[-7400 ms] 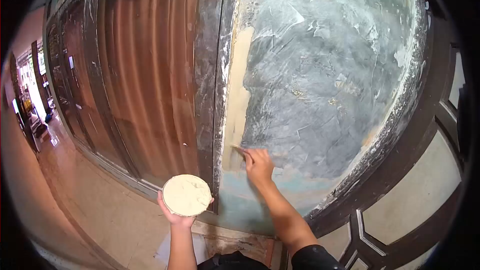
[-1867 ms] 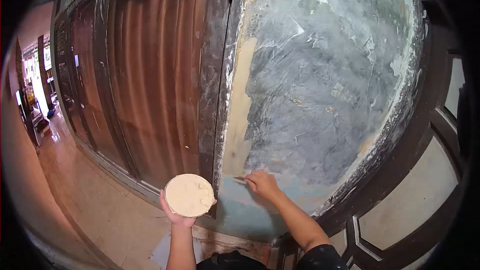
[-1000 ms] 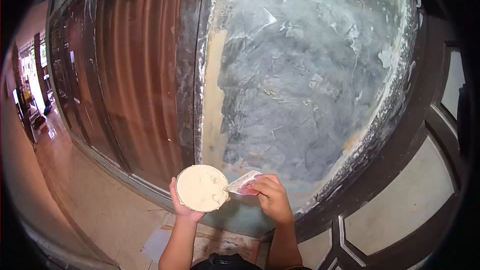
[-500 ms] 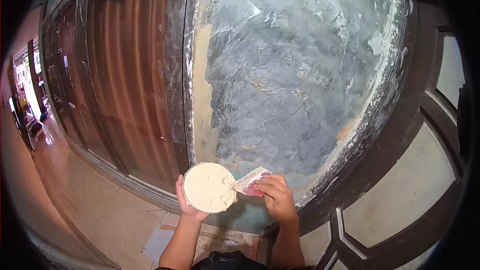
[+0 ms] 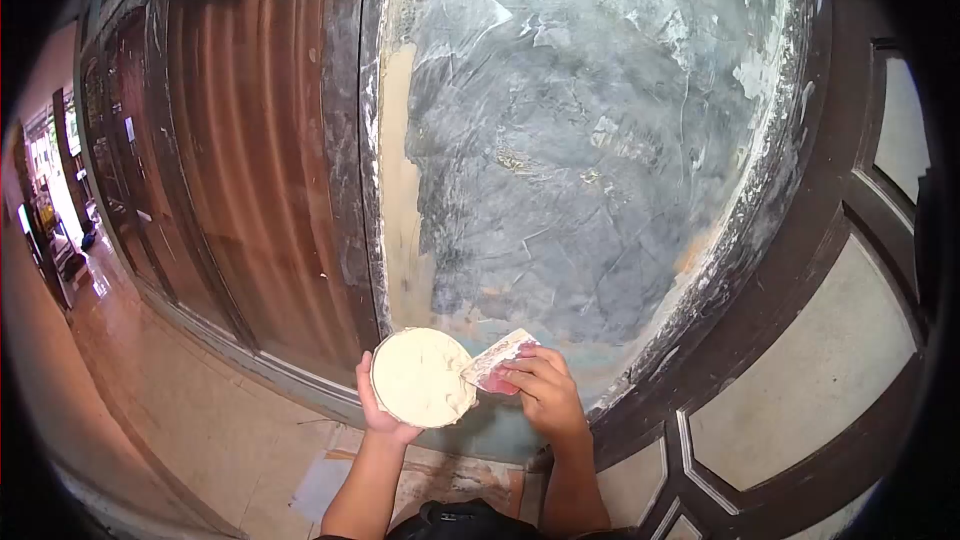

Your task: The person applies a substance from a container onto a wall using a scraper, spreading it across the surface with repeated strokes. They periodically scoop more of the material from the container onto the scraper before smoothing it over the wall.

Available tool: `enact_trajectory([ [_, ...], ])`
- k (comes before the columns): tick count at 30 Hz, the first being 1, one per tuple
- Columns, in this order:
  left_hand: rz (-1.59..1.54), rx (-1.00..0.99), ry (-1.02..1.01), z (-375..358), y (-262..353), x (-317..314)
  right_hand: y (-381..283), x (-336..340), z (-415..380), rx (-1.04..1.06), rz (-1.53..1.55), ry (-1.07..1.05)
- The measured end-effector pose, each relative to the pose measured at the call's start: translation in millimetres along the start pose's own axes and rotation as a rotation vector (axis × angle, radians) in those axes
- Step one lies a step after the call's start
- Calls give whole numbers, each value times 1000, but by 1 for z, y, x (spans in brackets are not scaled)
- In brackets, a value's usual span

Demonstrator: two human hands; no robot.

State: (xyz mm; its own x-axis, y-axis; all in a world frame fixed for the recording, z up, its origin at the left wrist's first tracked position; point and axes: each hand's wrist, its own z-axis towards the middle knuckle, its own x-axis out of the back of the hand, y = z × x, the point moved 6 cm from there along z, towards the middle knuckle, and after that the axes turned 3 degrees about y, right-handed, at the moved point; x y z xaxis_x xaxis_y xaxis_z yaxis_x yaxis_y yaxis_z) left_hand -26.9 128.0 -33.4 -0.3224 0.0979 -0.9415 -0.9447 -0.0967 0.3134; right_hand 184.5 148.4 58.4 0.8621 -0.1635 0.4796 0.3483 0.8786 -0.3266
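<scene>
My left hand point(image 5: 380, 410) grips a round tub of cream-coloured putty point(image 5: 422, 377) from its left side and underneath. The putty fills it nearly to the rim, with a rough, scooped patch at the right. In my right hand point(image 5: 545, 392) is a flat putty scraper point(image 5: 503, 356), pinkish and smeared with dried putty. Its lower left corner touches the putty near the tub's right edge. Beyond both hands stands a grey, patchy wall point(image 5: 570, 170), with a smooth beige putty strip point(image 5: 397, 150) down its left edge.
A dark-framed glass panel with a reddish-brown curtain point(image 5: 250, 170) stands left of the wall. Dark wooden panelling with pale insets point(image 5: 800, 380) curves along the right. A light sheet point(image 5: 322, 483) lies on the tiled floor point(image 5: 230, 440) below.
The scraper has shifted slightly left and its upper end has tilted up a little. My left hand still holds the tub, and the view has turned slightly.
</scene>
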Motion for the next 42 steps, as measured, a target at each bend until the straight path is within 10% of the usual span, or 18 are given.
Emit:
enact_trajectory([
  [42,64,-160,122,-55,55,79,34,-97,85,-102,-44,69],
])
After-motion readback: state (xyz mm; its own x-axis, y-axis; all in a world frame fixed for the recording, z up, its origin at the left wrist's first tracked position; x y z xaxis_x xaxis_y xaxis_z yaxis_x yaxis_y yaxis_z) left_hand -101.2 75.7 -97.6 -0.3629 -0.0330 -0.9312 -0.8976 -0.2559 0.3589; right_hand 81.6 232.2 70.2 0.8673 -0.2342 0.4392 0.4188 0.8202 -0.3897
